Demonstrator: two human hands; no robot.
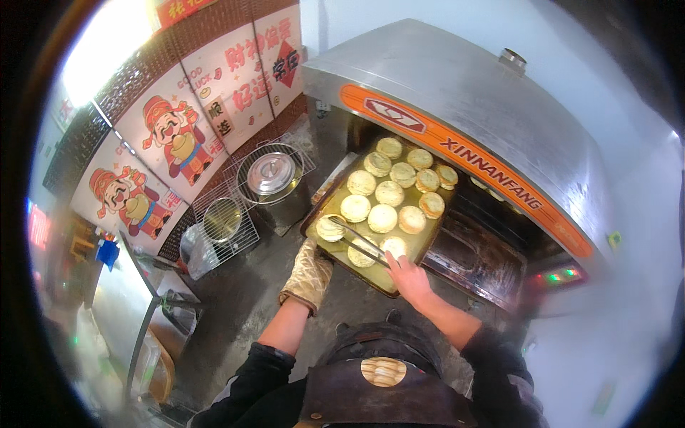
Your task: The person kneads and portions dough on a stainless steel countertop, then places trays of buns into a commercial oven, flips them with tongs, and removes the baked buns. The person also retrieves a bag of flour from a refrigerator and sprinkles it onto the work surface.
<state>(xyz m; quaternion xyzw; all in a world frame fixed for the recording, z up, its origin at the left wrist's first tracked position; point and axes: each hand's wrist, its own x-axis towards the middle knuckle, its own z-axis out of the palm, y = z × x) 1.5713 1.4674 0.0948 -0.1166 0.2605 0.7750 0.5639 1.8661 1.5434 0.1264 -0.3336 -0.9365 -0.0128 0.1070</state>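
Observation:
My left hand (307,274), in a quilted beige oven mitt, grips the front left corner of a baking tray (315,217) that sticks out of the oven mouth. Several round, pale golden pastries (382,218) rest on it. In my right hand (405,278) are long metal tongs (364,242), their tips at a pastry (330,228) in the front left of the tray; whether they grip it, I cannot tell.
A steel oven (442,78) stands ahead, with a dark bare shelf (471,264) right of the tray. To the left are a lidded steel pot (271,173), wire racks (239,246), decorated panels (207,114) and a steel table (125,314).

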